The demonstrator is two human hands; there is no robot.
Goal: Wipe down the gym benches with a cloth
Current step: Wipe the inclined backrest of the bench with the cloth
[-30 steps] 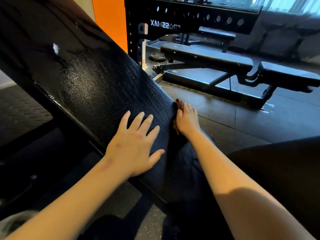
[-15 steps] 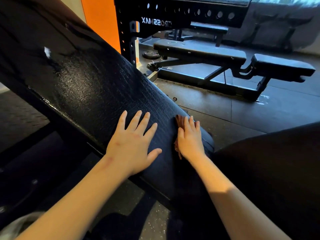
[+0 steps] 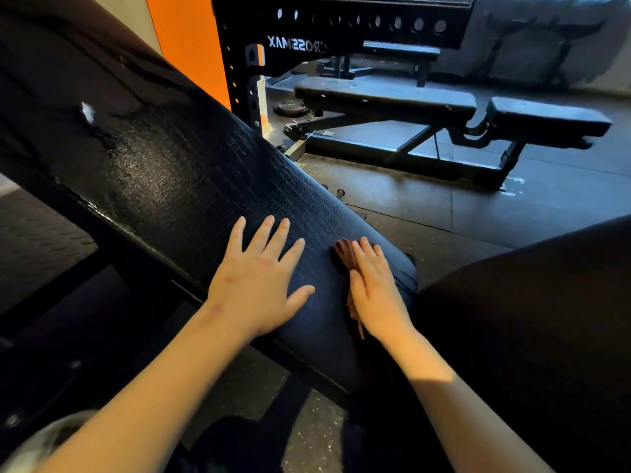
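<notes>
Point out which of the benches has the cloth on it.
The inclined bench pad nearest the camera: the brown cloth lies on its lower end under the right hand. The flat bench beside the rack carries no cloth.

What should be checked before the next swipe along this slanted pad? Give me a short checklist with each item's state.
1. Is the cloth under the right hand, pressed onto the pad? ok.
2. Is the left hand flat on the slanted pad? ok.
3. Is the cloth spread out? not ok, bunched.
4. Is the white mark higher up dirt or glare? cannot tell.
5. Is the flat bench behind already wiped? cannot tell.
</notes>
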